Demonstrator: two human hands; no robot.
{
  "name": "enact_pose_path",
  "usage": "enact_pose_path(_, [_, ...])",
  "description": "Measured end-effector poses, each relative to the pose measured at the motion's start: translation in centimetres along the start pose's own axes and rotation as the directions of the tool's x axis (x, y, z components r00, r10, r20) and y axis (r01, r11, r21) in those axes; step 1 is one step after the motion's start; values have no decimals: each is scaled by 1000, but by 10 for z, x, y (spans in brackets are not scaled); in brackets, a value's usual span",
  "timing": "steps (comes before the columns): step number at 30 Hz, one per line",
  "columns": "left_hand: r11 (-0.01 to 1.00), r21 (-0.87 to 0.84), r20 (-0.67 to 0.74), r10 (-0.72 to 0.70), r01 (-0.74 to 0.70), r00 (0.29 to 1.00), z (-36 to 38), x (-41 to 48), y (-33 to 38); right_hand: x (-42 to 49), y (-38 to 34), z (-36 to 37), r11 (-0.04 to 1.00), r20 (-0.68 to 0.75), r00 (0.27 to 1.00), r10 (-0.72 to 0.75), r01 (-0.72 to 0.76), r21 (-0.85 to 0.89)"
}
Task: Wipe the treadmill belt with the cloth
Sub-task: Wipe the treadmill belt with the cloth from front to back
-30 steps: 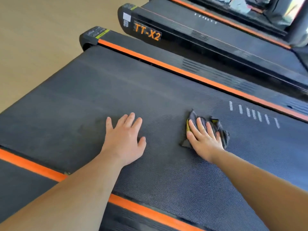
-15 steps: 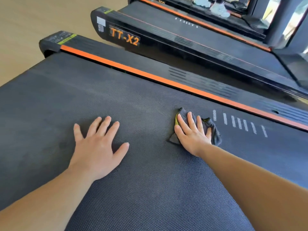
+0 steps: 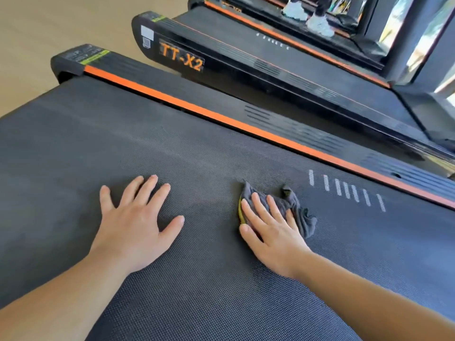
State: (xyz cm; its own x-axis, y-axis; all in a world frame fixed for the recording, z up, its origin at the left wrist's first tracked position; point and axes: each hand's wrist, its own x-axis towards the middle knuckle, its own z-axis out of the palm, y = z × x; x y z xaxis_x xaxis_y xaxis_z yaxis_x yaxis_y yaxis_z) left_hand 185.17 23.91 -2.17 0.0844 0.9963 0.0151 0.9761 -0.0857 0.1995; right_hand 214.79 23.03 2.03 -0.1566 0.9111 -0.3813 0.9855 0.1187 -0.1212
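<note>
Grey textured treadmill belt is bearing both hands. The left hand is lying flat with its fingers spread, bracing. The right hand is pressing the dark cloth down mid-belt under straight fingers. Even pressure in overlapping strokes toward the white stripe marks and orange side rail is probably serving best.

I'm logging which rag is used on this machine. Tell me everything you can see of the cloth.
The cloth is dark grey, soft and crumpled, with a yellow edge showing at its left side. It lies bunched on the treadmill belt, just left of a row of white dashes. The right hand presses flat on it with straight fingers, covering much of it; folds stick out beyond the fingertips and to the right.
</note>
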Motion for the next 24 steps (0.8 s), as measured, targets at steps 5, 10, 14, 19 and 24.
enact_pose_path(5, [1000,24,3,-5,5,1000,1,1,-1,38,62,-30,982,24,982,188,-189,24])
enact_pose_path(10, [1000,27,-3,-1,1,1000,3,2,-1,77,80,-34,890,-45,894,447,-439,120])
enact_pose_path(14, [1000,27,0,1,-1,1000,2,2,-1,70,56,-22,928,-108,923,368,-359,98])
enact_pose_path(19, [1000,30,16,0,0,1000,-1,1,1,19,-25,1,961,0,970,-243,241,-133])
enact_pose_path(24, [1000,24,43,-1,0,999,-2,2,-1,52,5,-16,935,10,946,-324,322,-151])
